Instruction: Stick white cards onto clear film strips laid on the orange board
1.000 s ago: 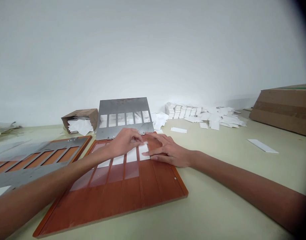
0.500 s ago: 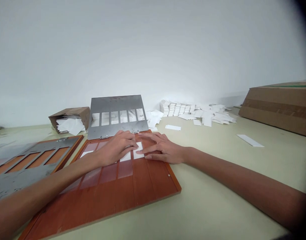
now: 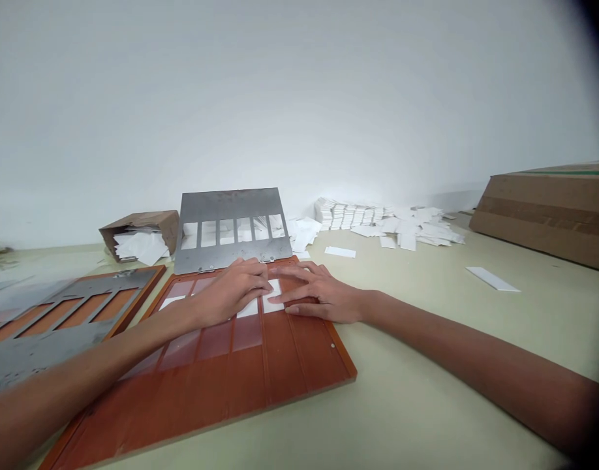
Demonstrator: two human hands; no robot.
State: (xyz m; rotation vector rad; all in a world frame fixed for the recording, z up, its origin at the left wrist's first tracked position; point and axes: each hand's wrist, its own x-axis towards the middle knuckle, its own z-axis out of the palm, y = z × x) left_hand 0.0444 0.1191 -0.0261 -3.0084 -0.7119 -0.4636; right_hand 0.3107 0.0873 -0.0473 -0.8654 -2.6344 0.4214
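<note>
A red-brown wooden board with shallow grooves lies in front of me, its slotted metal plate hinged up at the far edge. My right hand rests on the board with fingers spread, the tips touching a white card. From the left, my left hand bends its fingers together at that card's left edge; its grip is partly hidden. Under the left hand, another white card shows in the neighbouring groove. Clear film strips lie along the grooves below the left hand.
A second board with a slotted metal plate lies at left. Behind it, an open cardboard box holds white cards. Stacked white cards and a loose pile stand by the wall. Single cards and a large carton are at right.
The whole view has shifted slightly. Both hands stay at the same white card, with hardly any movement of the fingers.
</note>
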